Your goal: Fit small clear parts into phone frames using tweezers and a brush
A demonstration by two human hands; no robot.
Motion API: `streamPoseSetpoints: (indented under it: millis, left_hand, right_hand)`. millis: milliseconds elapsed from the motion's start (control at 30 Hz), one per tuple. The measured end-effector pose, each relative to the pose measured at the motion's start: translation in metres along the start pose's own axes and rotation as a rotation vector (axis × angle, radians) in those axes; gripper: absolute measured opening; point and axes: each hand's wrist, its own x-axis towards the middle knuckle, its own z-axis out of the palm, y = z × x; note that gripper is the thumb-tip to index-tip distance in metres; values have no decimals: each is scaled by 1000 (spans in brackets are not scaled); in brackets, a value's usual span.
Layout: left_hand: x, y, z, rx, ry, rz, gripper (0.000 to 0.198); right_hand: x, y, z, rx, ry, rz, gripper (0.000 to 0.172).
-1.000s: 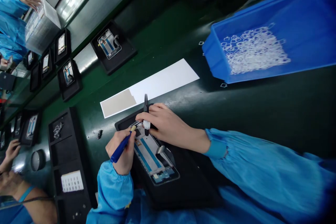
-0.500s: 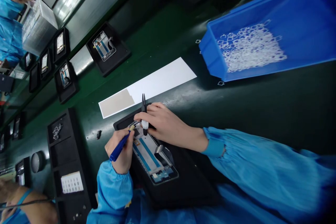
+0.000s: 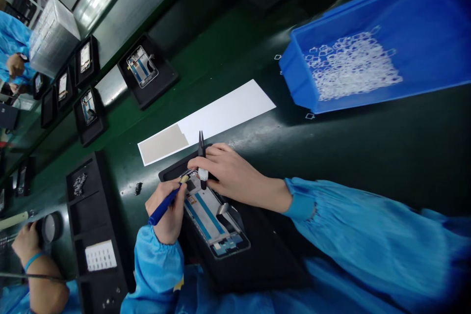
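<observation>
A phone frame [image 3: 203,211] with two blue strips and a loose flex cable lies in a black tray [image 3: 272,255] in front of me. My left hand [image 3: 167,213] is closed around a blue-handled tool [image 3: 162,210], its pale yellowish tip at the frame's upper end. The tip's exact kind is unclear. Black tweezers [image 3: 201,149] with a white-wrapped part are gripped in my right hand [image 3: 231,174], points upward, away from the phone. This hand rests over the frame's upper right edge; some of its fingers are hidden.
Beyond the tray lies a white strip [image 3: 224,113] with a beige patch. A blue bin [image 3: 423,44] at right holds many small white loops. A black compartment tray [image 3: 88,216] with small parts stands left. Phones in trays [image 3: 147,71] line the far side; a co-worker's hand [image 3: 27,243] is lower left.
My left hand and the blue tool have shifted slightly left, the tool lying a little flatter. My right hand stays put. A co-worker's hand has reached up at lower left; far trays slid slightly left.
</observation>
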Motion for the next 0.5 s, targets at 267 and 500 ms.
streamPoseSetpoints:
  millis: [267,500]
  left_hand:
    - [-1,-1,0,27,-27,5,6]
    - [1,1,-1,46,-53,31,4]
  right_hand:
    - [1,0,0,6,4,-1,34]
    - [0,0,1,-15,-2,-5,34]
